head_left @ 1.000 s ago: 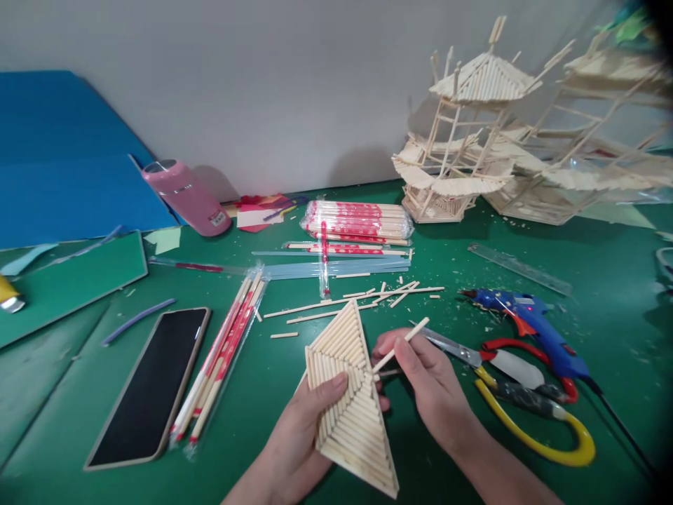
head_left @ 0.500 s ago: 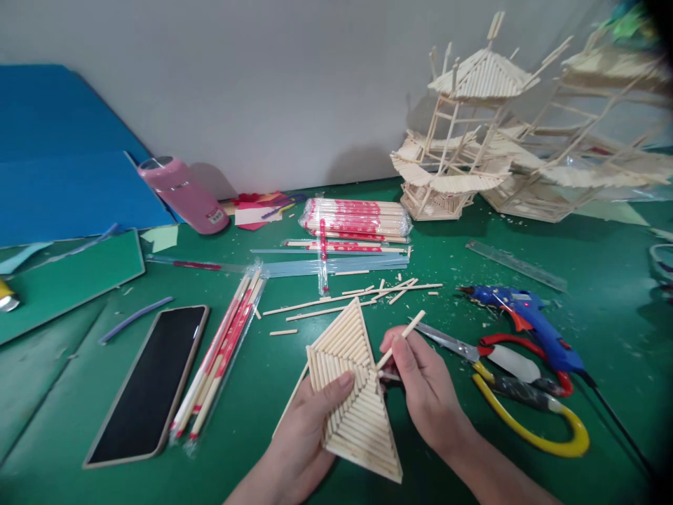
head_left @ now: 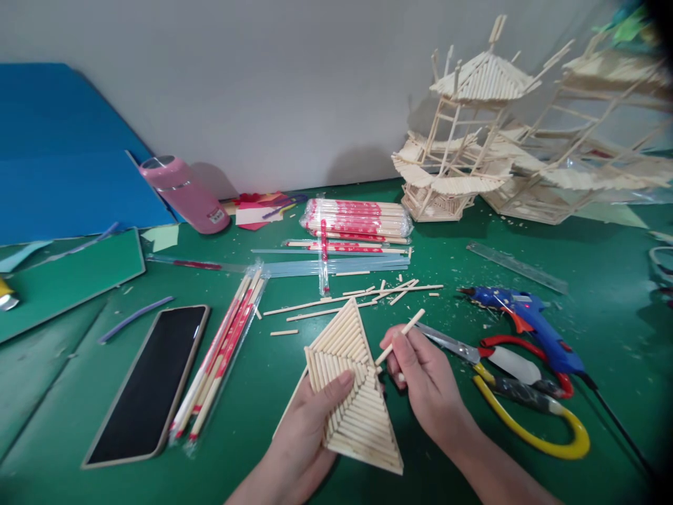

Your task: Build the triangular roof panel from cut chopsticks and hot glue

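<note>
My left hand [head_left: 305,435] grips a triangular panel [head_left: 352,386] made of glued wooden sticks, thumb pressed on its face, holding it tilted just above the green table [head_left: 263,393]. My right hand [head_left: 423,382] pinches a short wooden stick [head_left: 400,335], its lower tip close to the panel's right edge. Loose cut sticks [head_left: 357,298] lie just beyond the panel.
Scissors with red handles [head_left: 494,358], yellow-handled cutters [head_left: 531,414] and a blue glue gun [head_left: 526,315] lie right of my hands. A black phone [head_left: 150,382] and wrapped chopsticks [head_left: 223,351] lie to the left. A chopstick pack [head_left: 357,219], pink bottle [head_left: 184,193], ruler [head_left: 518,268] and stick pagoda models [head_left: 473,133] stand farther back.
My right hand has shifted the short stick slightly up and away from the panel's edge. The left hand has turned the panel a little; nothing else moved.
</note>
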Motion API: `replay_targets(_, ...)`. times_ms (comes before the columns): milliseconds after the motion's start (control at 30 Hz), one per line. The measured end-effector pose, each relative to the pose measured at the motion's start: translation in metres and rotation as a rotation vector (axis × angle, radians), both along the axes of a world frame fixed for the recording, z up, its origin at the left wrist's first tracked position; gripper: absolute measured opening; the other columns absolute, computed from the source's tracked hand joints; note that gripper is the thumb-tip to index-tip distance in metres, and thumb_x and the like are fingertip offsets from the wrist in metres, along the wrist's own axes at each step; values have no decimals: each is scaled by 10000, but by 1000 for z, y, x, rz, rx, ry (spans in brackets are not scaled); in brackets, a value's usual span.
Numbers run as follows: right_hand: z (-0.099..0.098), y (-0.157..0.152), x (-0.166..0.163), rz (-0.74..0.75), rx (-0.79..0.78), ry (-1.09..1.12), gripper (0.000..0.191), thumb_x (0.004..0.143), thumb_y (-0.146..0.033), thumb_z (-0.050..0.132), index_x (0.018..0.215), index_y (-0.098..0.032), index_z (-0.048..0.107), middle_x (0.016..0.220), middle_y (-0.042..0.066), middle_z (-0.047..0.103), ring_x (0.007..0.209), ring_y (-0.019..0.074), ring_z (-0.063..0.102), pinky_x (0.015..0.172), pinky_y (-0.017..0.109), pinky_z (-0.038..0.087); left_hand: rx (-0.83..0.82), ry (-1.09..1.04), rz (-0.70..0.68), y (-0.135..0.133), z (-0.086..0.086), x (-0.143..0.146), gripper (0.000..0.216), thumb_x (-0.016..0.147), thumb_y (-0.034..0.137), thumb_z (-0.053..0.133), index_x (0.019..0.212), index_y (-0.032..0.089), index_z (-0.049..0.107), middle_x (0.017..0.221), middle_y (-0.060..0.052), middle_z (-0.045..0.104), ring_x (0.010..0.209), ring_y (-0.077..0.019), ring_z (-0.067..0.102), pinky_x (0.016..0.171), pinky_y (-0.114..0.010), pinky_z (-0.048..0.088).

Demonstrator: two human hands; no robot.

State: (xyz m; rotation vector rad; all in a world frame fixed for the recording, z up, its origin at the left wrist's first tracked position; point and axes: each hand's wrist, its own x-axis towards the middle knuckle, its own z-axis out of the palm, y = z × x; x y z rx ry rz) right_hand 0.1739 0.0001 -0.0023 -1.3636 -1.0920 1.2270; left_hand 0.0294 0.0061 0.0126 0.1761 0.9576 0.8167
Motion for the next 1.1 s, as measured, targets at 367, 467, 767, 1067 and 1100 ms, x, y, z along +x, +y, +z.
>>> replay_targets(367, 0, 8, 6, -29, -51, 319, 264, 823, -416, 517, 864, -190, 647, 652, -19, 496, 462, 49, 377, 438, 208, 269, -18, 32, -18, 0, 0, -3, 423, 640, 164, 730, 1036, 114, 589, 849, -117, 704, 739, -241, 674, 721, -321, 525)
replay_targets(467, 1, 9, 10, -50, -66, 407, 238, 822, -402, 521, 851, -208, 656, 654, -22, 496, 449, 38, 357, 438, 208, 237, 5, 41, -19, -1, 1, -3, 405, 639, 176, 734, 1014, 107, 600, 800, -116, 707, 700, -236, 674, 690, -318, 531)
replay_targets(767, 2, 6, 12, 4, -89, 409, 231, 796, -384, 571, 868, -194, 683, 669, 9, 562, 463, 60, 370, 443, 223, 239, 14, 54, -25, -1, 1, -3, 332, 614, 198, 756, 911, 98, 646, 737, -110, 708, 645, -223, 672, 670, -303, 532)
replay_targets(1067, 2, 3, 13, 49, -96, 361, 228, 813, -382, 553, 824, -200, 689, 641, 1, 562, 476, 53, 381, 448, 209, 265, 20, 59, -38, -1, 0, -4, 362, 623, 208, 751, 946, 95, 633, 744, -118, 705, 645, -229, 671, 658, -315, 534)
replay_targets(1100, 2, 3, 13, 54, -99, 361, 227, 813, -382, 554, 819, -201, 690, 635, 0, 561, 473, 50, 380, 447, 207, 263, 20, 60, -43, -1, 0, -4, 370, 628, 209, 748, 960, 96, 630, 751, -119, 705, 652, -230, 672, 657, -316, 535)
